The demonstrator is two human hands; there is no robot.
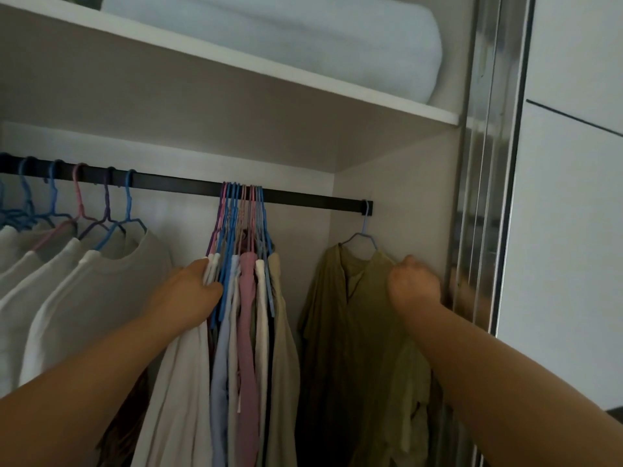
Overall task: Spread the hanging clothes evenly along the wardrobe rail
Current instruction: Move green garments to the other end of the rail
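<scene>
Two bare forearms reaching up into the wardrobe from the bottom corners. Left hand (194,291) pressed against the left side of a tight bunch of clothes (246,348), fingertips tucked in among the hanger shoulders so hard to say if gripping one or just pushing; thumb side out of sight. Right hand (414,284) curled into a fist on the shoulder of an olive shirt (340,332), pinching the fabric right beside the wardrobe's right wall. Olive shirt hanging alone on a pale blue hanger (363,230) at the very right end of the rail, well apart from the bunch. Bunch itself crammed together around the middle: cream, light blue, pink and beige pieces on pink, purple and blue hangers, hooks all touching. Further left, past a bare stretch of rail, a row of white and cream tops (84,284) already spaced out on blue, pink and purple hangers. Black rail (303,198) running slightly downhill to the right in this view. Above that a white shelf (303,79) with a rolled pale blue quilt (303,38) lying on it. Shiny sliding door frame (485,197) off to the right.
</scene>
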